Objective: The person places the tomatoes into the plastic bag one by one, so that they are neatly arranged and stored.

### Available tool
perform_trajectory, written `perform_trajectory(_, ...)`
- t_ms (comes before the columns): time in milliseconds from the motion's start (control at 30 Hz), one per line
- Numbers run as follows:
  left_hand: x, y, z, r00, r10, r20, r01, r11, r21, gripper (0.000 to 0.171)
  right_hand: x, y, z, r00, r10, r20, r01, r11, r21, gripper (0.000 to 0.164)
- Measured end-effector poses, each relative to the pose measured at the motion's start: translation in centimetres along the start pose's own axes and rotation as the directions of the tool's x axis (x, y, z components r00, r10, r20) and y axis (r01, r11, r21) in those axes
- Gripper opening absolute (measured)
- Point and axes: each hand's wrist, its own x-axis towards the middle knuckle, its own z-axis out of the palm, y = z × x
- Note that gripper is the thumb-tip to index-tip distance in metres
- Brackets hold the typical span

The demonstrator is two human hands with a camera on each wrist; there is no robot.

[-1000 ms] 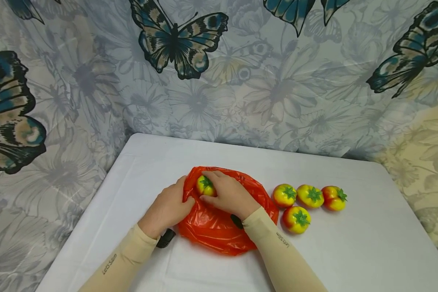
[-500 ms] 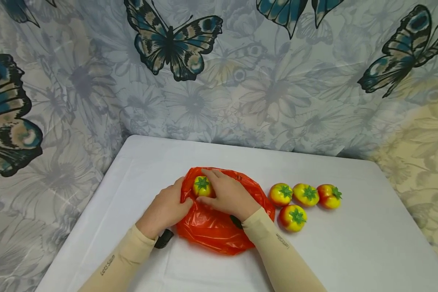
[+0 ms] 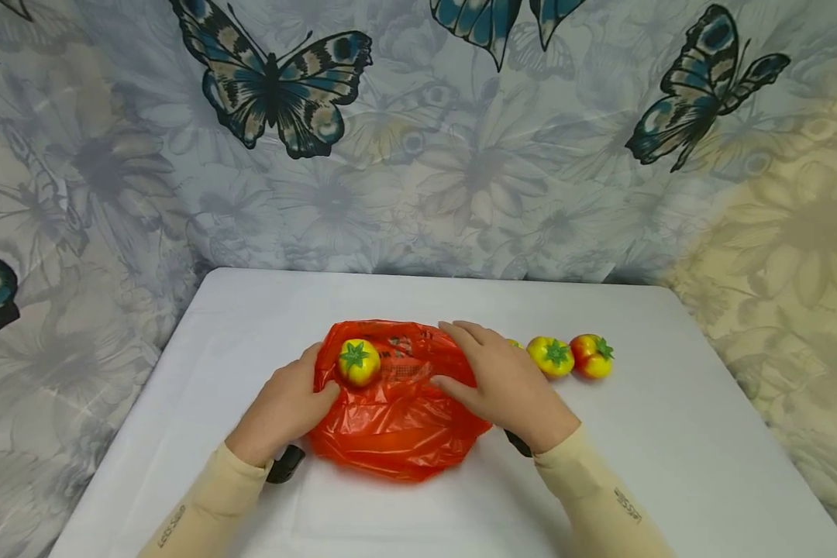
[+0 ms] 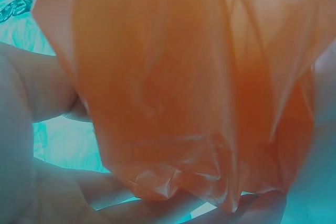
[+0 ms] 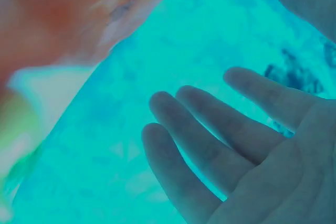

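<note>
Across the far side, my head feed shows a grey-blue floral backdrop [image 3: 488,194], which also covers the left and turns yellowish at the right. Large butterflies [image 3: 272,85] in blue, black and beige are printed over its upper part.

Below it I look onto a white table [image 3: 390,519], its far edge just in front of the backdrop.

Near the middle of that surface sits a crumpled red plastic bag [image 3: 404,434], its mouth gaping toward me, with dark print on the far inner wall. Two pale sleeves [image 3: 198,496] reach in from the near side.

On the bag's left I have the left hand [image 3: 282,407] pinching the rim, thumb over the near edge and fingers behind; up close, the red film lies against those fingers. On the right, the right hand [image 3: 509,380] has its fingers extended and spread, with gaps between them, over the bag's right side. I can't tell from here whether a fingertip touches the film.

One yellow-and-red fruit [image 3: 359,363] rests at the left of the bag's mouth, green leaves up, just beside the left thumb and well apart from the right fingers. Beyond the right hand, two more fruits [image 3: 550,357] lie side by side, and a third is mostly hidden behind that hand.
</note>
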Motion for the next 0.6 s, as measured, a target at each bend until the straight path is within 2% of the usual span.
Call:
perform_trajectory(167,-0.1,-0.1,0.0,1.000,0.020,0.008,-0.020,1.000,0.015,0.072,-4.0,3.5,-0.6,0.998,0.059,-0.035,-0.061,0.997,-0.049,0.079)
perform_trajectory(367,0.0,-0.1,0.2,1.000,0.024,0.013,-0.024,0.999,0.034,0.073,-7.9,6.6,-0.5,0.988,0.155,-0.029,-0.156,0.985,-0.067,0.078)
perform_trajectory(600,-0.2,0.3,0.2,0.999,0.029,0.012,-0.030,0.999,0.039,0.073,-9.8,8.1,0.8,0.978,0.208,-0.016,-0.208,0.977,-0.045,0.083)
